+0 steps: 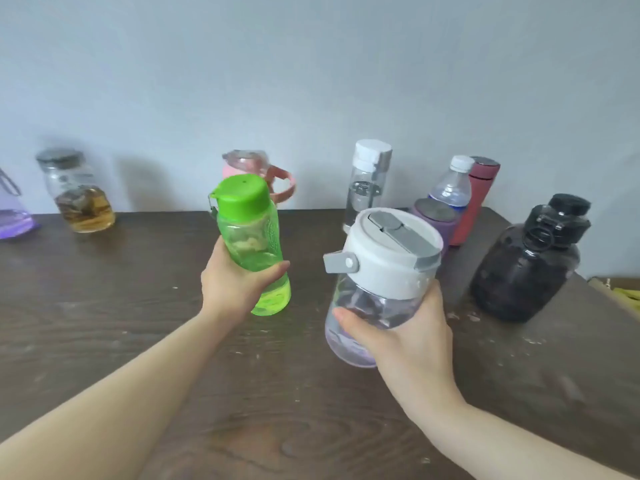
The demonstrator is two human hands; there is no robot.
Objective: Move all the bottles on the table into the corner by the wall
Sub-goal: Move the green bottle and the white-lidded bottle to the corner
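My left hand [231,285] grips a green bottle [250,237] with a green cap, held above the dark wooden table [138,323]. A clear bottle with a white and grey lid [384,268] is held in my right hand [408,337], also off the table. Against the wall stand a pink bottle [273,174], a tall clear bottle with a white cap [367,181], a purple-sleeved bottle [437,220], a plastic water bottle [452,188] and a red flask [476,202]. A large dark jug [526,261] stands at the right.
A glass jar with amber liquid [78,192] stands at the back left by the wall. A purple bottle [12,216] is cut off by the left edge. The table's right edge runs diagonally past the dark jug, with something yellow [627,294] beyond it.
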